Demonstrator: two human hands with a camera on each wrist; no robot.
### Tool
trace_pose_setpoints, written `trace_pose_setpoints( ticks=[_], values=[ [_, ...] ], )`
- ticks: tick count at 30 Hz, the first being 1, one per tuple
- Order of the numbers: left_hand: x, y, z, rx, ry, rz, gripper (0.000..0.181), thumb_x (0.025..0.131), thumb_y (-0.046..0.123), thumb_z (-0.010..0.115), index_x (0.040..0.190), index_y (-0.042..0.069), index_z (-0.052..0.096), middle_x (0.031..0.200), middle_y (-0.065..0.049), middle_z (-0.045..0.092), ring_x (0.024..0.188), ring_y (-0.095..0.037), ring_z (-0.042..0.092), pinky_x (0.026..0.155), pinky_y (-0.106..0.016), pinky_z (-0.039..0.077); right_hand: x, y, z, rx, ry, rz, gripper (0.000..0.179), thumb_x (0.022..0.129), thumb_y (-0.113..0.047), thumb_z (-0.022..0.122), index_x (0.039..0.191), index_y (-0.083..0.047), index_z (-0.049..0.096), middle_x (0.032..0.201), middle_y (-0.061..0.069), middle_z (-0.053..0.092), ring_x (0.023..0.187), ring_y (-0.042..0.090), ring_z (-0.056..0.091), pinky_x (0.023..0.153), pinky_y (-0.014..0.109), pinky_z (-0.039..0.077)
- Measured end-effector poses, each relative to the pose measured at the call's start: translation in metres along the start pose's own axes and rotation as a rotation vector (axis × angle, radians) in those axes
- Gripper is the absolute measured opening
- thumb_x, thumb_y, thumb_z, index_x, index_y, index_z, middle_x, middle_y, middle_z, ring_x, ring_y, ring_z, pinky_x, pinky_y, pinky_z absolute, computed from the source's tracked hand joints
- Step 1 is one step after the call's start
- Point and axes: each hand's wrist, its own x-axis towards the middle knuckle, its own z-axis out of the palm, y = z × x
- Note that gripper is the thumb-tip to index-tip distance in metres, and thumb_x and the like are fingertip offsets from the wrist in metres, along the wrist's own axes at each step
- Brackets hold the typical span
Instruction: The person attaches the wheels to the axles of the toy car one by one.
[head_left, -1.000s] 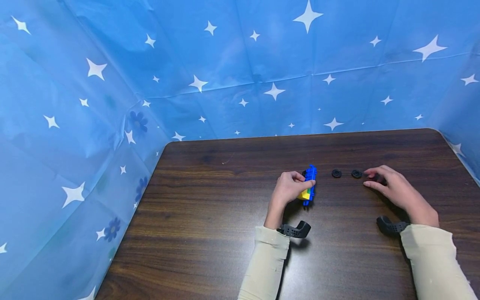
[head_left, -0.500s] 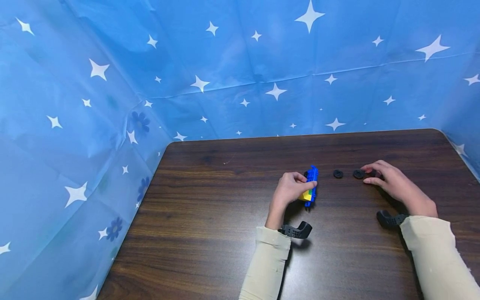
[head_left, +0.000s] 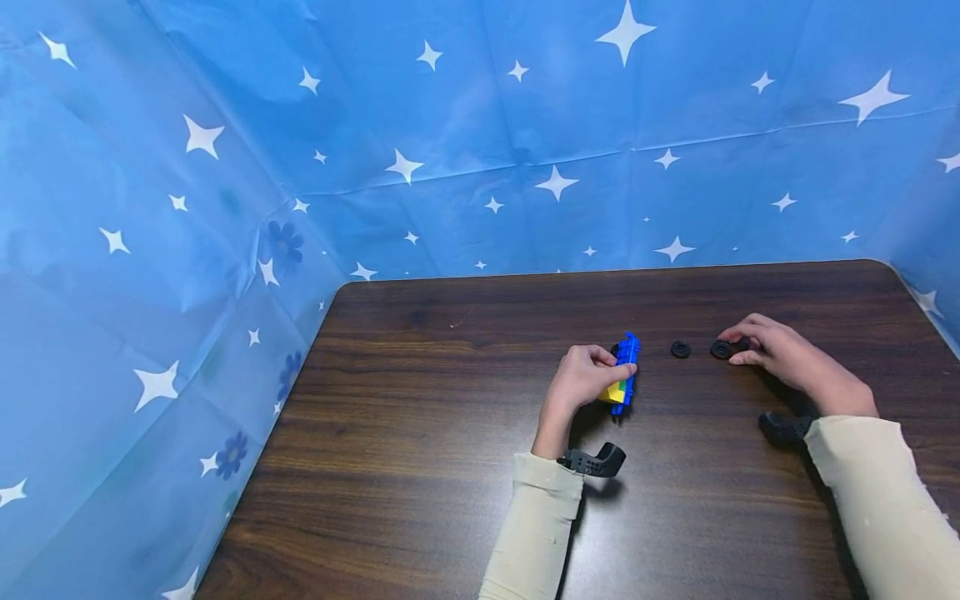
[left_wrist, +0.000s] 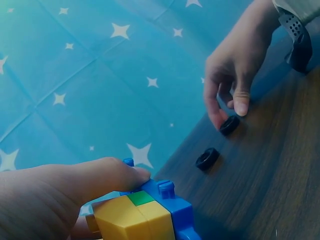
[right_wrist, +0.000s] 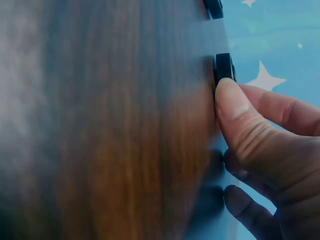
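My left hand (head_left: 581,379) grips a toy vehicle body (head_left: 628,371) of blue, yellow and green building bricks, tipped on its side above the table. In the left wrist view its yellow block (left_wrist: 132,220) and blue base (left_wrist: 181,212) show below my thumb. A dark round part, partly hidden by the fingers, sits at the toy's far side. My right hand (head_left: 783,358) pinches a small black toy wheel (head_left: 722,349) between thumb and index finger at the table surface. In the right wrist view the thumb tip lies against this wheel (right_wrist: 224,67).
A second black wheel (head_left: 680,349) lies flat between the toy and my right hand. The dark wood table (head_left: 420,433) ends at a rounded far edge. Blue star-patterned cloth (head_left: 480,150) hangs behind and at the left. Both wrists wear black bands.
My right hand has moved slightly left and away from me, its thumb and index finger closing round the nearer wheel. My left hand keeps its hold on the toy. The head view shifts slightly.
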Motion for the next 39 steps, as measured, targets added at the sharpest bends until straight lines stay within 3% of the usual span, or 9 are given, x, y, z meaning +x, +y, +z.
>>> trace_pose_setpoints(
  ticks=[8, 16, 29, 39],
  values=[
    [0.001, 0.001, 0.000, 0.005, -0.004, 0.002, 0.031, 0.091, 0.035, 0.081, 0.099, 0.006, 0.072, 0.085, -0.001, 0.068, 0.069, -0.010, 0.058, 0.059, -0.021, 0.047, 0.008, 0.004, -0.009, -0.077, -0.030, -0.093, 0.031, 0.092, -0.006, 0.076, 0.121, 0.002, 0.071, 0.110, 0.014, 0.065, 0.099, 0.030, 0.066, 0.081, 0.047, 0.054],
    [0.001, 0.002, 0.000, 0.003, -0.015, 0.002, 0.032, 0.090, 0.035, 0.081, 0.100, 0.006, 0.073, 0.086, -0.001, 0.069, 0.069, -0.010, 0.059, 0.059, -0.021, 0.047, 0.010, 0.006, -0.012, -0.137, -0.010, -0.181, 0.027, 0.089, -0.004, 0.079, 0.115, -0.002, 0.074, 0.106, 0.008, 0.067, 0.094, 0.025, 0.068, 0.076, 0.041, 0.056],
    [0.000, 0.001, -0.001, 0.013, 0.015, -0.016, 0.034, 0.091, 0.037, 0.081, 0.101, 0.006, 0.072, 0.089, -0.003, 0.070, 0.070, -0.011, 0.059, 0.060, -0.022, 0.048, 0.007, 0.000, -0.006, -0.105, 0.003, -0.113, 0.025, 0.093, -0.011, 0.077, 0.115, 0.001, 0.073, 0.107, 0.012, 0.068, 0.095, 0.027, 0.067, 0.077, 0.045, 0.054],
    [-0.001, 0.003, 0.000, 0.010, 0.036, -0.025, 0.035, 0.091, 0.037, 0.080, 0.101, 0.005, 0.072, 0.089, -0.003, 0.070, 0.070, -0.010, 0.060, 0.060, -0.021, 0.050, -0.004, -0.008, 0.006, 0.007, 0.033, -0.007, 0.029, 0.100, -0.019, 0.072, 0.121, 0.000, 0.070, 0.112, 0.017, 0.070, 0.094, 0.025, 0.066, 0.078, 0.044, 0.054]
  ],
)
